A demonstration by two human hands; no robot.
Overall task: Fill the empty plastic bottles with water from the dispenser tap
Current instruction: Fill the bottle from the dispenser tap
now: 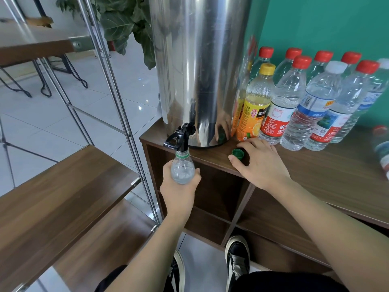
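From the head camera, a tall steel water dispenser (197, 70) stands at the left end of a dark wooden cabinet top (328, 171), against a green wall (326, 24). To the dispenser's right, a row of capped bottles (315, 102) stands on the cabinet, nearest an orange juice bottle (253, 108). To its left are white floor tiles (117, 85), a metal-framed wooden shelf unit (63, 186) and a leafy plant (124, 20) behind.

The left hand (179, 190) grips an uncapped clear bottle (182, 167), fingers curled round its body, holding its mouth right under the dispenser's black tap (181, 137). The right hand (261, 163) rests on the cabinet top just right of the tap, thumb and forefinger narrowly apart around a green cap (238, 153); whether they pinch it I cannot tell.
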